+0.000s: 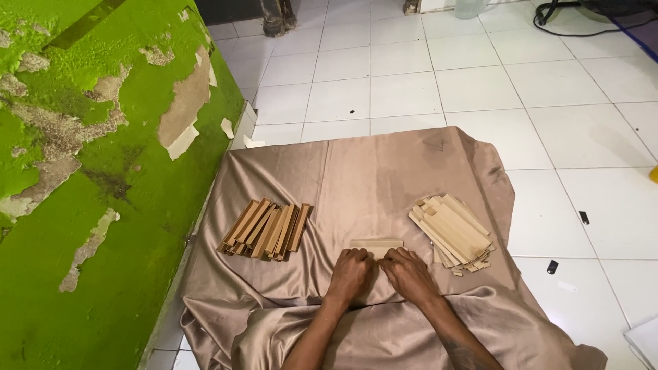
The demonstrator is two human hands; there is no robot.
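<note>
Left hand [351,271] and right hand [408,272] pinched the near edge of a flat cardboard piece [376,243] lying on the satin cloth [384,171]. Judged light, thin, creasable; best held at edges.

Satiny tan cloth [384,171], matt wooden slats [266,229], pale wood strips [454,229], glossy white tiles [473,82], flaking green wall [82,171]

Both forearms enter from the lower edge and converge toward the centre. The left hand [350,272] and right hand [408,272] lie side by side, nearly touching, palms down, knuckles up, fingers curled and pointing away from the body. Both wrists are straight and held low.
</note>
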